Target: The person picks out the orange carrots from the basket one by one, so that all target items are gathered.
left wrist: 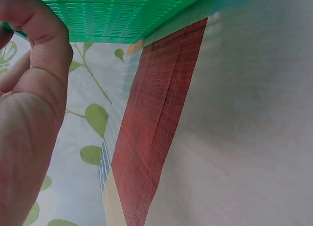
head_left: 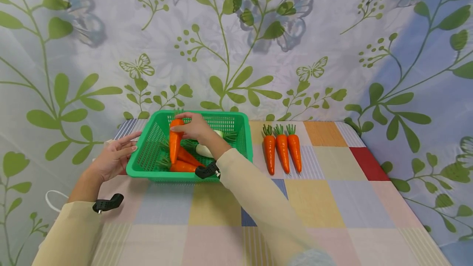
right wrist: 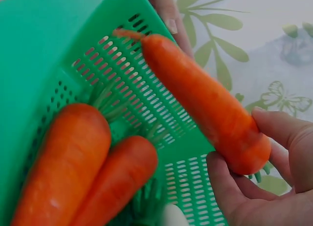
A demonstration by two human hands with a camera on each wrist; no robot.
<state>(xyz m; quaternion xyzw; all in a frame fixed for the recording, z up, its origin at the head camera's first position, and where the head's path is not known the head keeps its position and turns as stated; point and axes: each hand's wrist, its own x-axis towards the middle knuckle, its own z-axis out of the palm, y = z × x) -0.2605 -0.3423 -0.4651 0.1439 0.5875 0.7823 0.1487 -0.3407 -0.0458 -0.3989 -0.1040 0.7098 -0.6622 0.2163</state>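
Observation:
My right hand point(head_left: 194, 127) pinches an orange carrot point(head_left: 174, 147) near its leafy top, thumb on one side and fingers on the other. The carrot hangs tip down over the left part of a green plastic basket point(head_left: 148, 174). Beneath it, two more carrots point(right wrist: 66, 160) lie in the basket, beside a white radish point(head_left: 203, 150) partly covered by my right arm. At the basket's left side is my left hand point(head_left: 115, 156), its fingers reaching along the outside of the rim. From below, the left wrist view shows this hand point(left wrist: 36, 64) against the basket's underside edge.
Three carrots point(head_left: 282, 153) lie in a row on the patchwork tablecloth point(head_left: 214, 206), right of the basket, leaves pointing away. A curtain point(head_left: 236, 44) with leaf and butterfly prints hangs behind the table. A white cable point(head_left: 51, 202) loops near the left forearm.

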